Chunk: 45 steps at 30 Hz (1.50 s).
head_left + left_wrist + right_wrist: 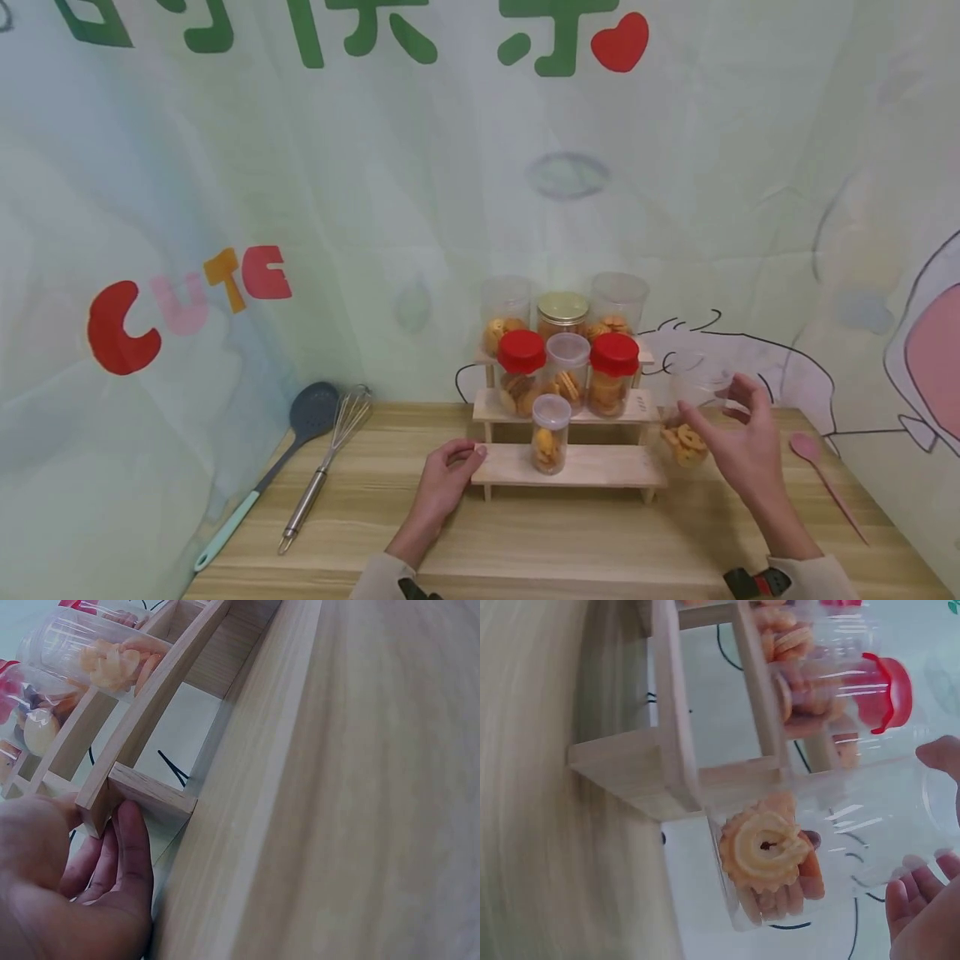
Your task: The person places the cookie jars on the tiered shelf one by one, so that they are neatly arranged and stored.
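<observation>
My right hand (748, 446) grips a large clear jar (832, 825) by its upper part, thumb on one side and fingers on the other. Ring-shaped cookies (685, 445) lie in its bottom. The jar is beside the right end of a three-step wooden stand (611, 468), tilted in the head view. At the stand's left end, my left hand (444, 483) pinches the lowest step, thumb above and fingers beneath, as the left wrist view shows. On that step stands a small lidded jar (551, 437) of cookies.
Two red-lidded jars (615, 375) flank a clear-lidded one (566, 371) on the middle step. The top step bears two tall clear jars (619, 300) and a gold-lidded jar (562, 310). A slotted turner (313, 410) and whisk (322, 467) lie left, a pink spoon (808, 450) right.
</observation>
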Available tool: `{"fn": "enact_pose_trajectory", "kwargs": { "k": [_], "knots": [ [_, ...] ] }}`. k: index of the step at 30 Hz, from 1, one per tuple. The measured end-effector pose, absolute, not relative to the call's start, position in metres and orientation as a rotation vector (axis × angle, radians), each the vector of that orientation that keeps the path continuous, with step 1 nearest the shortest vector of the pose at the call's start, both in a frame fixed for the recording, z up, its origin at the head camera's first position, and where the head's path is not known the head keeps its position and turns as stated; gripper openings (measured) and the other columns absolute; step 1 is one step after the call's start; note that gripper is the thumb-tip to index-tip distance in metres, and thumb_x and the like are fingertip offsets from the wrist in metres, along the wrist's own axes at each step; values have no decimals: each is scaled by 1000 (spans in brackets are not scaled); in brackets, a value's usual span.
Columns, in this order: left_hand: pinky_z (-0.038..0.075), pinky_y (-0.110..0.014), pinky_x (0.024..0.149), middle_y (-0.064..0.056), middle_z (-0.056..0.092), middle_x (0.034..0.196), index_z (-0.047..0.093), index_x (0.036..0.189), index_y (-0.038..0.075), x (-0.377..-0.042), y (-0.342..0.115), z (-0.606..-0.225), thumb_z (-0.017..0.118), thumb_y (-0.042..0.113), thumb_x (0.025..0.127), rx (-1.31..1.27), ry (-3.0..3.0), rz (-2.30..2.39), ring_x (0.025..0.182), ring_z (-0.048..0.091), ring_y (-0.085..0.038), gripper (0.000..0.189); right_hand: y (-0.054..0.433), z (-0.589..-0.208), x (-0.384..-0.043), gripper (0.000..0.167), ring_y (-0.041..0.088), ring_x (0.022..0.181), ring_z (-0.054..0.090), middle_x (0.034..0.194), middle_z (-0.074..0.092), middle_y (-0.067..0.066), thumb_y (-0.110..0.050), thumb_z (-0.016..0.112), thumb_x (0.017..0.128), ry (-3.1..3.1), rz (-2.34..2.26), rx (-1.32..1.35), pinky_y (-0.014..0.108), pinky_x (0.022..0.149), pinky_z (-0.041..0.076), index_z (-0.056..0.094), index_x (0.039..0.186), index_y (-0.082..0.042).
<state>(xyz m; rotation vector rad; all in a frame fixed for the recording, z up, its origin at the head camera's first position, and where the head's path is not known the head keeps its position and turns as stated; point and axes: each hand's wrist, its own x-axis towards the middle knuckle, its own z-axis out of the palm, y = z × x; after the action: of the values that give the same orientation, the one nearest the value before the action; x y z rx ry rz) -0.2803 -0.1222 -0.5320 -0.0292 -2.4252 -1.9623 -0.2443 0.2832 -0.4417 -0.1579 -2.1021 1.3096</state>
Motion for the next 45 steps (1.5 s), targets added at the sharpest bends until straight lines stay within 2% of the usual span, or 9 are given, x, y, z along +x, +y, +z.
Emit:
{"fn": "enact_pose_trajectory", "kwargs": {
  "k": [5,9,13,21,28,30,35,39,45],
  "knots": [
    [56,-24,84,-15,76,126,72,130,3,-281,-123,-532,75,40,103,-36,-2417,-1968,115,69,-22,46,276,-433,-236,78,-1,120,49,134,53,-6,-16,91,89,-2129,1278,-67,10,95,41,48,153,-6],
    [56,-26,83,-15,75,128,71,132,4,-280,-124,-533,74,42,104,-32,-2430,-1965,115,69,-22,48,265,-429,-231,75,-1,119,54,134,55,-9,-11,90,88,-2129,1287,45,7,95,43,50,151,-3],
    [56,-26,82,-15,74,129,71,132,4,-280,-123,-533,74,43,104,-29,-2429,-1968,114,68,-21,48,251,-430,-228,72,-1,117,60,133,59,-10,-10,90,89,-2150,1305,129,7,95,47,52,150,-6],
    [56,-24,82,-15,75,128,71,131,3,-281,-123,-532,74,40,104,-30,-2421,-1982,113,68,-20,46,223,-433,-231,72,-4,118,61,139,65,5,-15,90,90,-2180,1371,213,10,96,52,52,150,-8],
    [55,-24,81,-14,75,126,71,130,3,-280,-123,-532,74,40,104,-33,-2419,-1987,111,68,-20,46,208,-436,-236,74,-7,123,57,143,66,8,-20,92,89,-2226,1371,239,14,96,54,52,150,-8],
    [55,-24,81,-14,75,126,71,130,3,-280,-123,-531,74,41,104,-32,-2420,-1986,110,68,-20,46,205,-438,-236,76,2,127,60,145,65,9,-23,93,88,-2251,1362,233,15,96,55,51,150,-8],
    [56,-25,81,-15,75,126,71,131,3,-280,-121,-530,74,42,104,-29,-2427,-1978,110,68,-20,47,202,-442,-237,79,26,132,63,149,64,10,-28,94,88,-2277,1331,250,30,101,60,52,152,-10],
    [56,-25,80,-14,75,125,71,131,3,-280,-122,-532,73,42,104,-26,-2432,-1966,109,68,-19,47,201,-445,-239,79,23,132,63,149,65,9,-27,94,88,-2267,1297,302,47,102,62,52,153,-11],
    [56,-23,78,-16,75,125,71,131,2,-281,-123,-532,73,40,105,-33,-2434,-1958,106,68,-17,47,201,-446,-240,79,26,132,65,149,64,10,-25,93,89,-2270,1286,331,53,102,61,50,155,-13]
  ]
}}
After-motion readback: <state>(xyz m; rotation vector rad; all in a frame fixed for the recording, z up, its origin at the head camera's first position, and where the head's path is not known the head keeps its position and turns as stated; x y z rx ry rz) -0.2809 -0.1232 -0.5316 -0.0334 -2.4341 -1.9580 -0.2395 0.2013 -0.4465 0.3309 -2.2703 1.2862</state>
